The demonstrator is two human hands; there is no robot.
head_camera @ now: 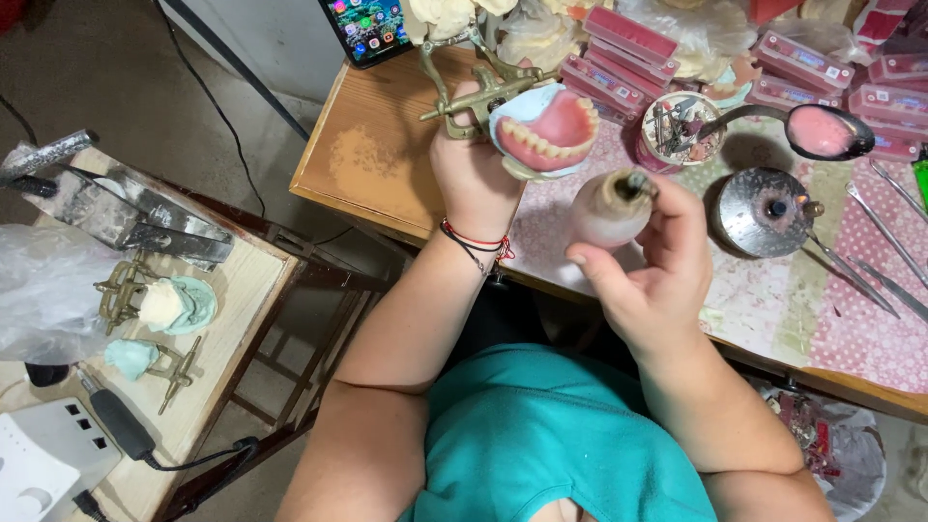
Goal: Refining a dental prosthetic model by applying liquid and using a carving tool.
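Observation:
My left hand holds up a brass articulator that carries a pink wax denture with a row of white teeth on a pale plaster cast. My right hand grips a thick, dusty tool handle just below and to the right of the denture. A dark metal tip sticks out of the handle's top end. A red and black thread bracelet circles my left wrist.
The wooden table bears a round metal burner, a ladle with pink wax, a tin of burs, stacked pink tooth cards, metal hand tools and a phone. A side bench at left holds two more articulators with casts.

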